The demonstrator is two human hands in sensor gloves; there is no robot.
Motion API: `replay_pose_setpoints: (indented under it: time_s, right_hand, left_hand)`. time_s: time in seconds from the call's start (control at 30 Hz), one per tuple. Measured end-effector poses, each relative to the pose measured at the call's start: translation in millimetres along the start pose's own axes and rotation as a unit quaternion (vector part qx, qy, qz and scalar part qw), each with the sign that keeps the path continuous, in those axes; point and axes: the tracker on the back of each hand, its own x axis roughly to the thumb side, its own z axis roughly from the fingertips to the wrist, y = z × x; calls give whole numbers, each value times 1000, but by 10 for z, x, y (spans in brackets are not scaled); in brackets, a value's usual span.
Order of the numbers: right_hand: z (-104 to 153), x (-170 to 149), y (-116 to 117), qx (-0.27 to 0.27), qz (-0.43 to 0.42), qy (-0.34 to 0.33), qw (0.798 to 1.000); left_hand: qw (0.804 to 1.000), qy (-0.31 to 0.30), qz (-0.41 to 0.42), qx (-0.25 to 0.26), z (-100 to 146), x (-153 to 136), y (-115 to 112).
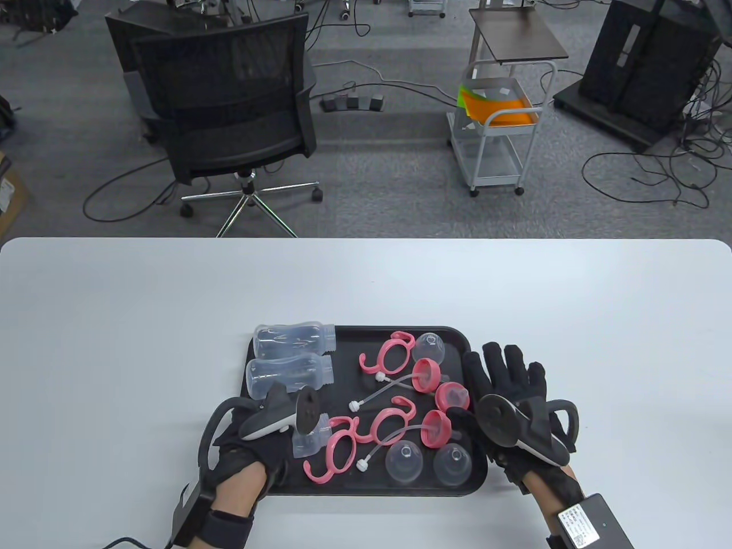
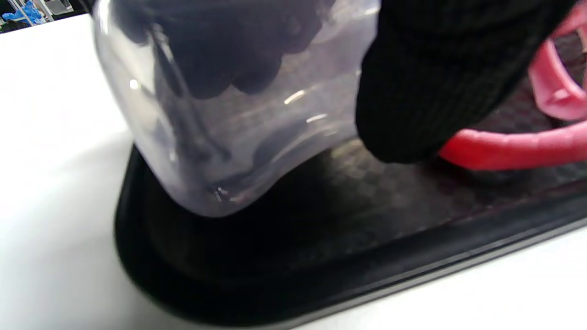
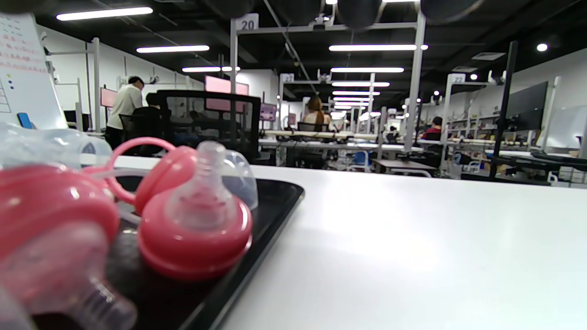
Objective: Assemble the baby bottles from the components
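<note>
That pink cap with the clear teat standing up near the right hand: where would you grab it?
Grip the pink collar around its round sides, fingers coming down from above. It stands upright on the tray with the soft teat pointing up, which would probably squash if pinched.

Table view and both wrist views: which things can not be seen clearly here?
- Clear bottle in the left hand: table view, body covered by the tracker; left wrist view, blurred, mouth cut off.
- Right hand fingers: right wrist view, only dark tips at the top edge.
</note>
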Motion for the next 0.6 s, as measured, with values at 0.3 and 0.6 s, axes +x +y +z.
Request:
replay_pose_setpoints:
  time_s: [0.3, 0.6]
  right_hand:
    - [17, 70, -56, -9, -3, -12, 1000]
    - [85, 380, -280, -59, -3, -67, 996]
  left_hand:
    - [997, 10, 39, 70, 306, -183, 266]
    - [968, -5, 157, 194, 497, -468, 401]
